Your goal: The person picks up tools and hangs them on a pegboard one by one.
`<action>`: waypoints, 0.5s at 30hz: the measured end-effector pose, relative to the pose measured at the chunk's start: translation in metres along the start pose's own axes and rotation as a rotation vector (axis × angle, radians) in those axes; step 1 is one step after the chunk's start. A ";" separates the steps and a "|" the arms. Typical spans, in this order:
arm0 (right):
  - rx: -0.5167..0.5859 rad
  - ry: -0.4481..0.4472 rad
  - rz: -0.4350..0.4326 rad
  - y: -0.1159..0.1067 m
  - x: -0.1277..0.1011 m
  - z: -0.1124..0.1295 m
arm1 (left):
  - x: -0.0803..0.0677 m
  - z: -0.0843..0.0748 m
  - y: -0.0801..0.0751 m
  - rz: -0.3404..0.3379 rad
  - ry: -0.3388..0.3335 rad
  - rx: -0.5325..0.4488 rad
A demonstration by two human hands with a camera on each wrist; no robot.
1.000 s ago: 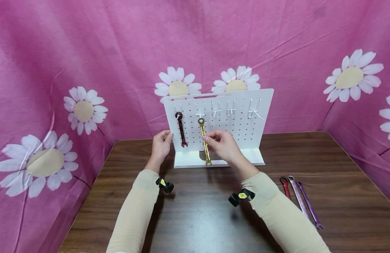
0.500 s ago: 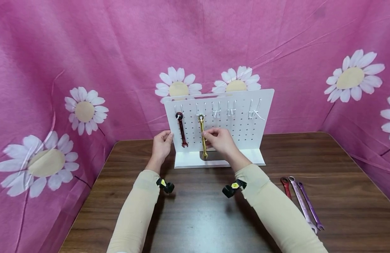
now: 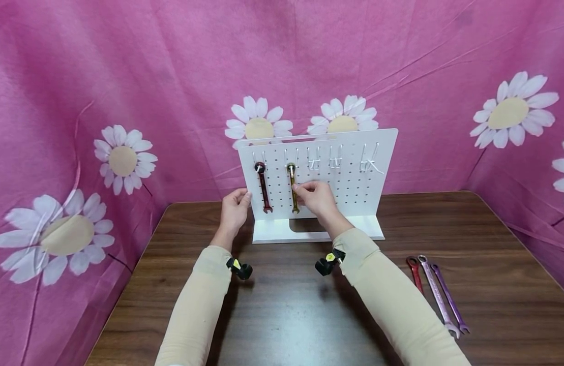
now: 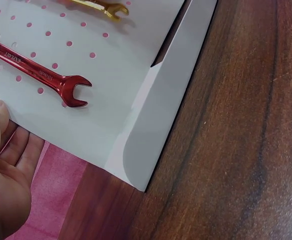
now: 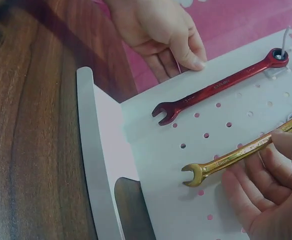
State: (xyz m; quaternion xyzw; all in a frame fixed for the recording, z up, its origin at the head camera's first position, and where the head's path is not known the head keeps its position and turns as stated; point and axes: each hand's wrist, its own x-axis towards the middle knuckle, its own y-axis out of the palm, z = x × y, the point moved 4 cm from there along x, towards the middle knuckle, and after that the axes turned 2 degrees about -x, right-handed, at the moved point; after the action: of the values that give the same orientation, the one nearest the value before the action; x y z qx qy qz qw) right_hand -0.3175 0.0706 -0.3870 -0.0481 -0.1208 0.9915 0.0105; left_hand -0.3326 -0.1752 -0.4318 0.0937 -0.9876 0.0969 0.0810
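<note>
My right hand (image 3: 317, 197) pinches the shaft of a gold wrench (image 3: 293, 190) between thumb and fingers. Its ring end sits at a white hook on the white pegboard (image 3: 346, 195), and the open end points down. Left of it, a dark red wrench (image 3: 263, 190) hangs from another hook by its ring. My left hand (image 3: 233, 211) grips the board's left edge, thumb on the front and fingers behind, as the left wrist view shows with the thumb (image 4: 0, 112). In the right wrist view the gold wrench (image 5: 236, 155) lies close along the board's face.
White hooks (image 3: 335, 161) hold nothing on the board's right half. On the wooden table (image 3: 272, 315), at the right, lie a red wrench (image 3: 415, 274), a silver wrench (image 3: 437, 297) and a purple wrench (image 3: 450, 300). A pink flowered cloth (image 3: 185, 76) surrounds the table.
My right hand has moved the gold wrench up and toward the board, its ring rising from below the hook to the hook. The left hand stays at the board's edge.
</note>
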 end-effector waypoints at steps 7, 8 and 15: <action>-0.018 -0.002 -0.025 -0.001 0.000 -0.004 | 0.000 0.000 0.001 0.000 0.003 0.004; -0.016 -0.007 -0.026 -0.002 -0.001 -0.005 | 0.000 0.000 0.000 -0.001 0.003 0.005; 0.009 -0.075 -0.001 -0.007 -0.008 -0.006 | 0.000 0.000 -0.001 0.001 -0.018 0.016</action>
State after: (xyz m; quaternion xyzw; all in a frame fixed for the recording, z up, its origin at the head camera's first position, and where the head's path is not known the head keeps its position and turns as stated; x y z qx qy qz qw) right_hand -0.3087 0.0785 -0.3908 -0.0110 -0.1170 0.9931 0.0068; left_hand -0.3328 -0.1758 -0.4316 0.0948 -0.9875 0.1039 0.0714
